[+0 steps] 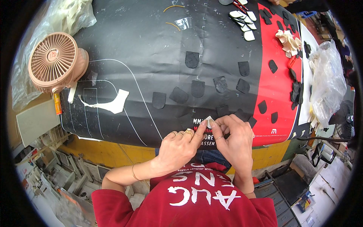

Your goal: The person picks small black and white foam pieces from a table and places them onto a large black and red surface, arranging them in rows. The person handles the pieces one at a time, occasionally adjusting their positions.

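Observation:
Near the front edge of the black table covering point(143, 45), my left hand point(181, 145) and my right hand point(235, 138) meet over a small white piece point(209, 121). My left thumb and index finger press on its left side. The right hand pinches its other side, between thumb and index finger. The piece looks thin and pointed at the top; fingers hide its lower part. Just beyond my hands lie several black tab-shaped pieces with rounded ends, among them one black piece point(197, 89) and a darker one point(192, 59).
A pink fan point(55, 62) stands at the left beside a plastic bag point(81, 13). White fabric scrap point(113, 103) lies nearby. White tab-shaped pieces point(244, 22) are heaped at the far right. On the red strip point(266, 56) rest more black pieces and cream scraps point(289, 42). Another plastic bag point(329, 75) sits rightmost.

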`<state>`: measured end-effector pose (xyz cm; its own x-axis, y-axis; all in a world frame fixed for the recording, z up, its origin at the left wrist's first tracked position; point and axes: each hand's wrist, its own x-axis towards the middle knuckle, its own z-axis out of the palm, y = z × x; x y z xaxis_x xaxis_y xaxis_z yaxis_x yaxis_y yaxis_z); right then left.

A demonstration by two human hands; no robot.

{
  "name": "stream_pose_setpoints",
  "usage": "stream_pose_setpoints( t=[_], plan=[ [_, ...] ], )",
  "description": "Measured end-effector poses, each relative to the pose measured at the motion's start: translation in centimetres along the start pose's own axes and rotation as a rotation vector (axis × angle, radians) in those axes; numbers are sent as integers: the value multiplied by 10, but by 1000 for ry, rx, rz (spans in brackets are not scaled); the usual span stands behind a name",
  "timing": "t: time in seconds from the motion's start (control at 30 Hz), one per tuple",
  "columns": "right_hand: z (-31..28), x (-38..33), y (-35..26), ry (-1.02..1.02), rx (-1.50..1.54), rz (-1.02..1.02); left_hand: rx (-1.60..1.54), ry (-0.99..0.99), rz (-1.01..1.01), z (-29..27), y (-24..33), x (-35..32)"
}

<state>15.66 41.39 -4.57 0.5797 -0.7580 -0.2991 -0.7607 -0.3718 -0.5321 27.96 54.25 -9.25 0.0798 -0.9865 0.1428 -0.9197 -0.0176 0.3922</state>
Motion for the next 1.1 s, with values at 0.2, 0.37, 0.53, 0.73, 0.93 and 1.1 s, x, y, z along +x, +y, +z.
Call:
stream_pose_setpoints(
  t=[0.2,0.37,0.53,0.73,0.93,1.1],
  plan=[
    [1,-1,3,88,-79,-33,6,-7,15,1,-2,-1],
    [-2,-8,9,154,-28,-75,-29,-17,7,-1,-3,1],
    [6,-9,17,264,83,-156,-32,-31,10,-2,-3,1],
    [31,0,15,406,-3,-205,-1,-45,32,-2,-3,1],
    [39,-6,14,482,-108,-171,34,-59,30,-4,-2,1],
    [31,-18,25,357,-70,-230,15,-60,3,-6,-1,3]
  ],
)
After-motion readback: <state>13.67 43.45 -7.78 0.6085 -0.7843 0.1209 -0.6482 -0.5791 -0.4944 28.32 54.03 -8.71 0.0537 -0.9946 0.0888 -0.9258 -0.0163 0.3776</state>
